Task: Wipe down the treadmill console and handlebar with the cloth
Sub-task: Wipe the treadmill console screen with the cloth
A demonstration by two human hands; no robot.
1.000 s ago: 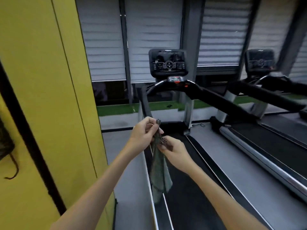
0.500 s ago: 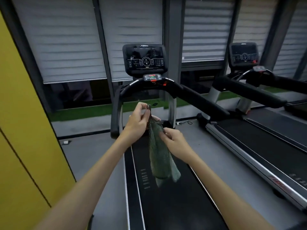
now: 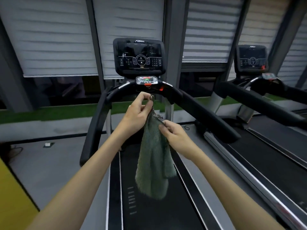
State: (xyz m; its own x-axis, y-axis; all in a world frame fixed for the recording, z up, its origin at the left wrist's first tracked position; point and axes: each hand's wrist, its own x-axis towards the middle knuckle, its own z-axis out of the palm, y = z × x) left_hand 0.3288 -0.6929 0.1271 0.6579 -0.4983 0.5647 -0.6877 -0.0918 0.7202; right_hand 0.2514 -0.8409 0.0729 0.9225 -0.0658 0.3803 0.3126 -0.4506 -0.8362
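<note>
So, both hands are out in front, holding the cloth (image 3: 154, 163) up over the treadmill belt (image 3: 149, 216). The left hand (image 3: 137, 112) has the top corner pinched between thumb and fingertips, up high, right in front of the middle of the handlebar (image 3: 199, 112). The right hand (image 3: 176, 135) is a bit lower and to the right, fingers curled and pinching the same edge further down. That edge has a dark checked trim and runs diagonally between the two hands. The rest of the cloth is fuzzy green and hangs down loose in folds, with its bottom end over the belt.

I can't tell whether the top corner actually touches the bar. The console (image 3: 139, 55) sits farther back and higher up, dark screen, well clear of the cloth. Just below it is a little control panel (image 3: 146, 80) with red and green bits on it.

Off to the right there's a second treadmill (image 3: 252, 58) with the same kind of console. Grey roller blinds (image 3: 58, 39) cover the windows at the far side, and a chunk of yellow wall (image 3: 11, 205) pokes in at the near left corner.
</note>
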